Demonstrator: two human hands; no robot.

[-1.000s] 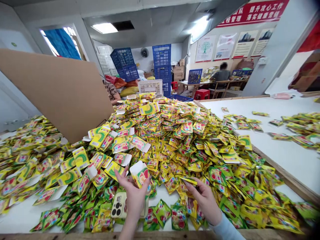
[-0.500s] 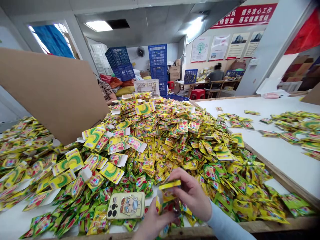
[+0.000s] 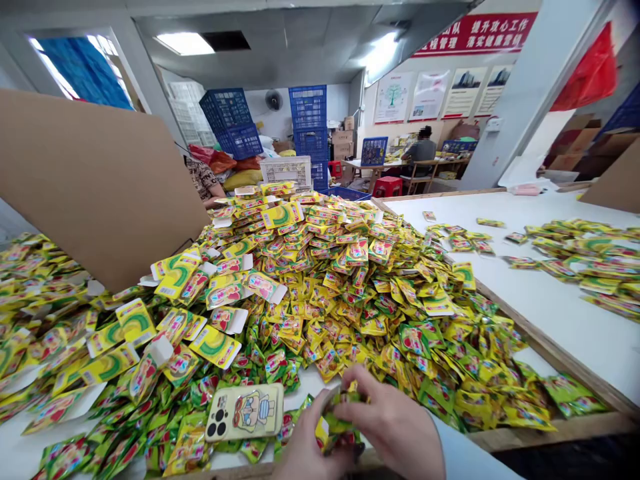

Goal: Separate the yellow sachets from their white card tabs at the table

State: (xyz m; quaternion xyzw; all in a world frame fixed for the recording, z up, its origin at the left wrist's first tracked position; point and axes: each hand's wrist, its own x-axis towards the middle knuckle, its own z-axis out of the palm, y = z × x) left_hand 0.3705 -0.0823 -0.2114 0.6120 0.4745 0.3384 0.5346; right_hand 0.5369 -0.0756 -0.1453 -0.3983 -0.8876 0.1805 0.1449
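Observation:
My left hand [image 3: 307, 443] is closed around a small yellow carton [image 3: 323, 430] at the front edge of the table. Its open end faces my right hand, and the fingers cover most of it. My right hand [image 3: 387, 423] reaches in from the right, fingers bent and pinched at the carton's mouth on a small green-and-yellow packet [image 3: 344, 423], partly hidden and blurred. Left of my hands, a phone in a cartoon case [image 3: 245, 412] lies face down on green packets [image 3: 135, 420]. Yellow packets [image 3: 320, 313] spread behind my hands.
Flat yellow cartons [image 3: 135, 321] heap up at left and centre. A cardboard sheet [image 3: 100, 187] stands at left. A wooden rail [image 3: 555, 357] divides off the white table [image 3: 520, 293] with more cartons. Blue crates [image 3: 307, 127] and a seated person [image 3: 421, 150] are behind.
Both hands have come lower and nearer the table edge. The carton has tipped, its yellow side less visible, and my right fingers have closed in at its mouth. The view has shifted slightly.

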